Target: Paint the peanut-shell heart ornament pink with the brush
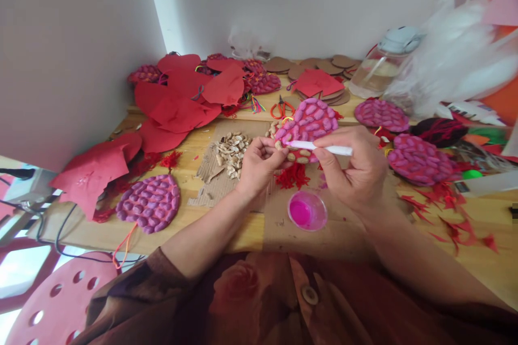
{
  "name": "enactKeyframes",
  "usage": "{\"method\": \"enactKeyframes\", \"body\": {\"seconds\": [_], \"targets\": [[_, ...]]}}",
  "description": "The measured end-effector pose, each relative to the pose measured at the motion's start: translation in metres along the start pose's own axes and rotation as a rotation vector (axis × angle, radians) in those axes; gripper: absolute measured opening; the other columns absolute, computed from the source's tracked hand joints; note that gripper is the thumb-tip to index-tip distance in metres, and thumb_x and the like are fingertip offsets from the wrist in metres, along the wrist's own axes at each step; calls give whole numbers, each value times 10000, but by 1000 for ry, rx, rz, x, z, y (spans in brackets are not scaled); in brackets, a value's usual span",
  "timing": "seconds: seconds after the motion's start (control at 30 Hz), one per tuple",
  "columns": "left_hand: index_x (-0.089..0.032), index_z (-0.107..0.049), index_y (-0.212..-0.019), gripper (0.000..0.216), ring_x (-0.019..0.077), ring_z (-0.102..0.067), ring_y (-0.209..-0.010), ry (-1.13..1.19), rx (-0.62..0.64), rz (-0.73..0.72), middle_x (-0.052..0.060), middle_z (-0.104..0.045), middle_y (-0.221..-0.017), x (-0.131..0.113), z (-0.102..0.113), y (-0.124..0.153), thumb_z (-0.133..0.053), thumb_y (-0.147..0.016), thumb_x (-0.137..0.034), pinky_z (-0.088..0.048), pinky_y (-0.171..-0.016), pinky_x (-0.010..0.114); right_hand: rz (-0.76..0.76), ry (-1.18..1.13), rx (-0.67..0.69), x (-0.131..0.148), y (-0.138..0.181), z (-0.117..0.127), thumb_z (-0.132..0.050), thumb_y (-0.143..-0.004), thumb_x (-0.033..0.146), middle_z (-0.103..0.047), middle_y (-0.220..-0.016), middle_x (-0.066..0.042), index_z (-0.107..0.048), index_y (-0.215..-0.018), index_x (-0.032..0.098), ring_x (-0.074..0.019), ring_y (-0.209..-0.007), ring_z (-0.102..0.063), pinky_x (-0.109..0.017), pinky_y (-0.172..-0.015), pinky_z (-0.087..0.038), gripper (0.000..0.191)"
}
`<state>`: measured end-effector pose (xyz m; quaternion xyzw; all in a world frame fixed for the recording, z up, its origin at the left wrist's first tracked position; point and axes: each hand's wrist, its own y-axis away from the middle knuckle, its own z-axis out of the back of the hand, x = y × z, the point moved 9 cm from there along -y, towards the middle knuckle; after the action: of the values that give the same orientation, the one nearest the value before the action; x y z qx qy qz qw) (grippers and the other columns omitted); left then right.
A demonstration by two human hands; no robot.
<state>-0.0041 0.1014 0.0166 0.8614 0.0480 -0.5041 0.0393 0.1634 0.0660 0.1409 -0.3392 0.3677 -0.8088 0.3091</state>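
My left hand (262, 163) pinches the near edge of a decoration covered in peanut shells (313, 119). Most of its shells are pink; a few near my fingers are bare tan, and a red tassel (294, 175) hangs from it. In my right hand (351, 167) is a white-handled paintbrush (326, 147), its pink tip against the shells by my left fingertips. Below the decoration, a clear cup of pink paint (307, 211) stands on the cardboard (279, 226).
Loose peanut shells (231, 153) are piled left of my hands. Red paper sheets (182, 102) cover the back left. Finished pink decorations (421, 159) lie right, another (149, 202) left. Orange-handled pliers (281, 108), a lidded jug (378, 64) and a plastic bag (441, 59) sit farther back.
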Motion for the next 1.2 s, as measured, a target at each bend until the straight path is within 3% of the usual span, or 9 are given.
{"method": "enactKeyframes", "body": {"seconds": [0.2, 0.33, 0.9, 1.03, 1.2], "targets": [[-183, -540, -890, 465, 108, -683, -590, -8, -10, 7, -46, -665, -684, -1, 0, 0, -914, -648, -316, -621, -585, 231, -101, -28, -36, -10, 0, 4, -676, -925, 274, -735, -922, -26, -686, -984, 261, -228, -908, -679, -410, -829, -508, 61], [-187, -540, -904, 460, 121, -696, -604, -16, 4, 9, -38, -676, -698, 0, 0, 1, -907, -662, -323, -621, -584, 238, -90, -73, 11, -8, 0, 0, -675, -922, 264, -735, -918, -28, -689, -987, 262, -225, -883, -681, -416, -816, -514, 67], [-180, -550, -886, 450, 122, -702, -622, -3, 14, 34, -29, -685, -717, 1, -1, 1, -908, -650, -314, -613, -578, 227, -174, -124, -16, -21, 0, 6, -683, -917, 280, -732, -949, -31, -687, -1012, 291, -233, -872, -685, -420, -789, -538, 95], [-181, -551, -900, 462, 120, -697, -608, 9, 18, 38, -38, -677, -709, 1, -1, 1, -913, -643, -310, -612, -567, 227, -124, -126, 18, -15, -2, 3, -675, -917, 267, -734, -926, -35, -688, -979, 271, -237, -872, -683, -436, -822, -529, 63], [-174, -557, -881, 452, 119, -697, -604, 18, 27, 30, -38, -675, -702, 0, -3, 2, -920, -646, -302, -616, -566, 229, -163, -141, -55, -20, 1, 9, -695, -906, 256, -736, -912, -25, -689, -999, 269, -218, -820, -683, -406, -766, -528, 95]]}}
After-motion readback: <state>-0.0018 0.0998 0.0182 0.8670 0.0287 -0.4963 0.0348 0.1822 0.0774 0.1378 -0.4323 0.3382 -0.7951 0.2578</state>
